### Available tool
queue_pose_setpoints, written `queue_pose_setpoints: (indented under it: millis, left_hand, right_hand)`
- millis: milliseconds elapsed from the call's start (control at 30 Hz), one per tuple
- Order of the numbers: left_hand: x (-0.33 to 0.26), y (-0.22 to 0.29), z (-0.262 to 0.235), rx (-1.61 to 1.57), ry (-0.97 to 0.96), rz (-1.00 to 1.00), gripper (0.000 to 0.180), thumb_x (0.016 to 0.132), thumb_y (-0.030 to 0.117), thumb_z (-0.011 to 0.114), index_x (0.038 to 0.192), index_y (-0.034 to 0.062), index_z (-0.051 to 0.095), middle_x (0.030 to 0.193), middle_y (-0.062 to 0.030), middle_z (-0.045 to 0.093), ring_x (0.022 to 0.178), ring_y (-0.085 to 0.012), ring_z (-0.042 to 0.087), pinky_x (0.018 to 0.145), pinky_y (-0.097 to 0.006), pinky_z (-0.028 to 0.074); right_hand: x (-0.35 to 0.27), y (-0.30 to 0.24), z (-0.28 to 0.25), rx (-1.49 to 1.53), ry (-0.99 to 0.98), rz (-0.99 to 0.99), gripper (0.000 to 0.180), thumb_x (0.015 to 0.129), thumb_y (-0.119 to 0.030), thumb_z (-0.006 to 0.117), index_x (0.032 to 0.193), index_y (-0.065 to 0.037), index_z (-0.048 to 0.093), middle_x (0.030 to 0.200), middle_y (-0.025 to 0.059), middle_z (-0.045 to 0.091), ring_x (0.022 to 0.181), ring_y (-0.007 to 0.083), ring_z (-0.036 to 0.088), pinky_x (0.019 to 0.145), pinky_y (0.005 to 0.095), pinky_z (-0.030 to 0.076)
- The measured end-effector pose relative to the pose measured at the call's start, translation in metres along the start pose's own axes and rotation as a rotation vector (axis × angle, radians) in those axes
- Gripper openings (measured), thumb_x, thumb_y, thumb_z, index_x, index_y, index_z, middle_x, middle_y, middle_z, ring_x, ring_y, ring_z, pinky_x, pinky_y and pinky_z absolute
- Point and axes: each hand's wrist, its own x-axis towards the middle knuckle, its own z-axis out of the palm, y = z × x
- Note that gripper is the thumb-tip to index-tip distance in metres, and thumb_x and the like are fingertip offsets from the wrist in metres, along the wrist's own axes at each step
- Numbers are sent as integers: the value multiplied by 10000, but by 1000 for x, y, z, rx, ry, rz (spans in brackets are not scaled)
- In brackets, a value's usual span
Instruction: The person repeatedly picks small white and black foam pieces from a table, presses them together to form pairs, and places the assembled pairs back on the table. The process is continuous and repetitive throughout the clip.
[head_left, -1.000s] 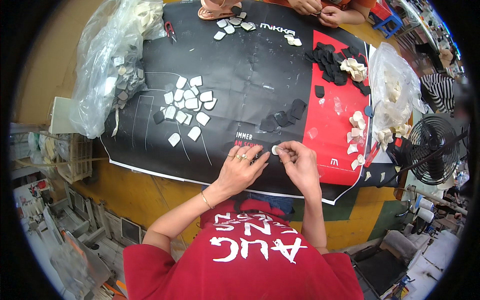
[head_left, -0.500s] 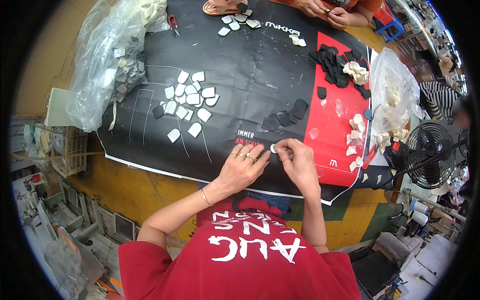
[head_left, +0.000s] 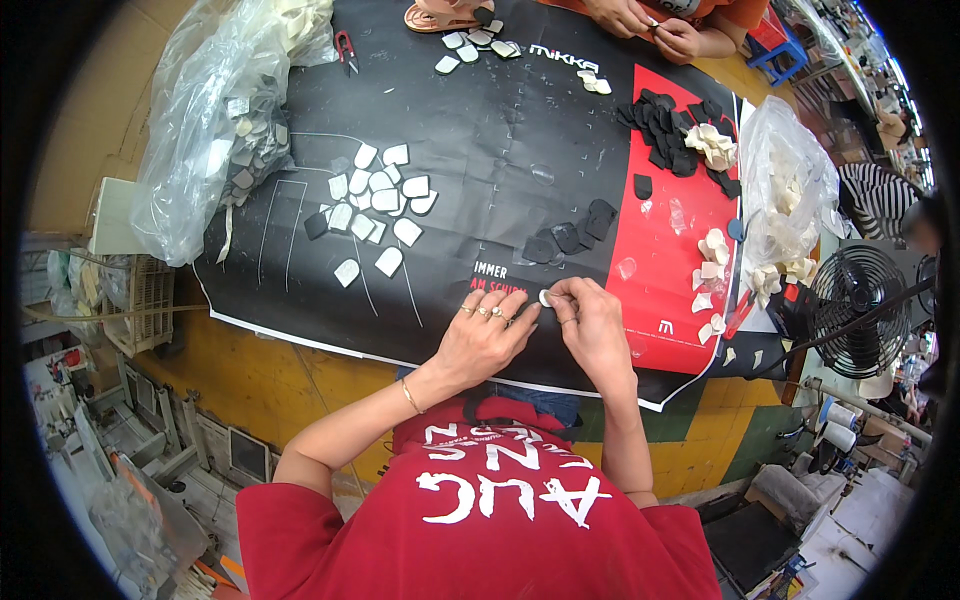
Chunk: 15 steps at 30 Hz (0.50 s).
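My right hand point(head_left: 597, 325) pinches a small white piece point(head_left: 545, 298) with a rounded edge between thumb and fingertips. Close beside it, my left hand point(head_left: 488, 335) is closed, with fingers bent and pressed together over the dark mat. Whatever lies under its fingertips is hidden; the mat point(head_left: 440, 215) is black there too. Several dark flat pieces point(head_left: 566, 237) lie just beyond my hands. Farther left is a loose group of white-faced, round-ended pieces point(head_left: 386, 199) with dark edges.
On the mat's red part lie a heap of black pieces point(head_left: 660, 125) and cream scraps point(head_left: 712, 146). Clear plastic bags point(head_left: 190, 140) point(head_left: 785, 160) stand at both sides. Red-handled snips point(head_left: 346, 50) lie at the far left. Another person's hands point(head_left: 676, 38) work across the table. A black fan point(head_left: 858, 310) stands right.
My right hand and the white piece have shifted very slightly to the left, closer to my left hand. The left hand keeps its place.
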Motion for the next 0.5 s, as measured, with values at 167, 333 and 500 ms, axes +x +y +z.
queue_pose_setpoints:
  millis: [167,333,500]
  left_hand:
    - [0,0,0,-21,3,-15,375,818,192,756,1177,104,692,1134,-78,598,995,-247,578,906,-414,448]
    - [1,0,1,7,-23,-5,403,827,196,743,1213,104,674,1149,-78,587,1009,-250,571,922,-418,440]
    - [3,2,0,37,-58,-2,405,837,196,728,1225,99,666,1172,-78,574,1009,-251,567,919,-424,440]
  right_hand:
    - [1,0,0,-4,-2,-12,79,909,-9,665,953,56,656,838,170,667,685,267,658,629,364,509]
    - [1,1,0,-22,-8,-13,85,909,-17,668,951,56,658,842,177,669,677,277,660,626,364,513]
    - [1,-2,0,18,10,23,106,902,-38,688,948,53,662,833,173,666,653,260,647,617,358,512]
